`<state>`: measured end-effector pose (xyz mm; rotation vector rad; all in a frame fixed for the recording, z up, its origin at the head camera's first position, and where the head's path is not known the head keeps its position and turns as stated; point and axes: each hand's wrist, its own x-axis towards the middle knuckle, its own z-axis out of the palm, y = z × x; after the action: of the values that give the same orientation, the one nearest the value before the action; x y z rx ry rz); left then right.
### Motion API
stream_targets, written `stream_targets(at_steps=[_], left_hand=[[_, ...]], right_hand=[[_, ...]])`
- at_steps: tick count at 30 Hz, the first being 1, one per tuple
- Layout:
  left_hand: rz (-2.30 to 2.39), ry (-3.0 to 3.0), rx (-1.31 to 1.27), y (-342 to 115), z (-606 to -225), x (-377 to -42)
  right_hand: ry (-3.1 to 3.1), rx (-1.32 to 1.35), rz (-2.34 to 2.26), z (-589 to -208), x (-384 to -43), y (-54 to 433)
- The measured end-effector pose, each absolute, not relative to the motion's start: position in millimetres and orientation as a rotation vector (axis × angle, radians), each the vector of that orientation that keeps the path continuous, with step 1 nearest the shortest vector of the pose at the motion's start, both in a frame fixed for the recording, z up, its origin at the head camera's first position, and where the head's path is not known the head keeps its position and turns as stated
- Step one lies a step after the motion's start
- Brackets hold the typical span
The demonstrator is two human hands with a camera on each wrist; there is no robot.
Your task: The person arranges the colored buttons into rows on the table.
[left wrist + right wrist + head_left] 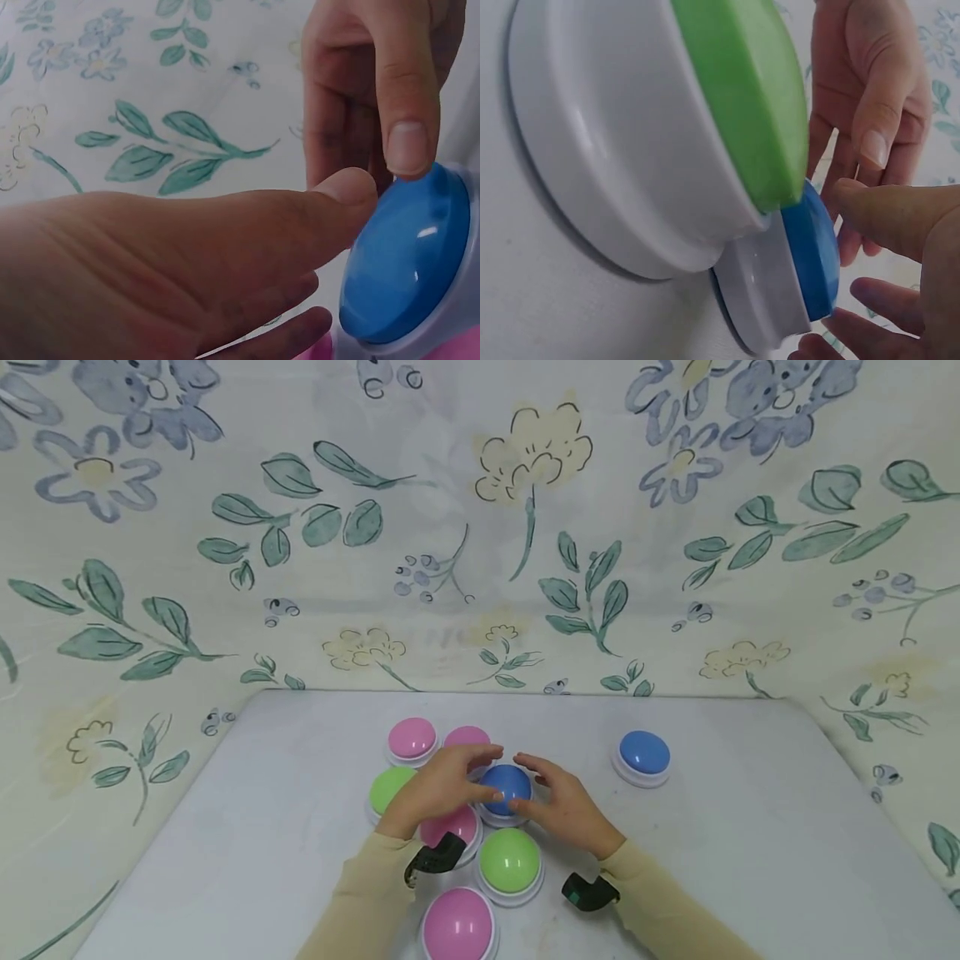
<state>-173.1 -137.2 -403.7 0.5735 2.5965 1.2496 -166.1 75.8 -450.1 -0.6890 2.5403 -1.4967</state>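
Note:
Both hands hover around a blue dome button (513, 779) with a white base, standing on the table. My left hand (438, 785) is at its left side, thumb reaching over the dome and fingers spread beyond. From the right comes my right hand (564, 806), its thumb close to the dome's near edge. In the left wrist view the right thumb (409, 142) overlaps the top edge of the blue dome (409, 259). The right wrist view has relaxed fingers of the right hand (900, 292) beside that button. A pink button (453, 827) lies partly hidden under the left wrist.
A green button (510, 860) and a pink button (458, 925) stand nearer the front. Farther back are two pink buttons (412, 737) and, partly behind the left hand, another green one (390, 788). A second blue button (645, 752) sits apart on the right of the white table (750, 827).

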Motion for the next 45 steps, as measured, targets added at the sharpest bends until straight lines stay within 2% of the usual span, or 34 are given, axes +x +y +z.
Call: stream_targets(at_steps=[21, 45], left_hand=[[0.861, 2.780, 0.593, -125.7, -402.6, -169.7], [0.840, 2.780, 0.604, -126.2, -407.3, -174.5]], right_hand=[[2.449, -0.606, -1.480, -452.1, -167.8, 73.4], [2.475, -0.529, -1.471, -457.3, -170.7, 73.2]])
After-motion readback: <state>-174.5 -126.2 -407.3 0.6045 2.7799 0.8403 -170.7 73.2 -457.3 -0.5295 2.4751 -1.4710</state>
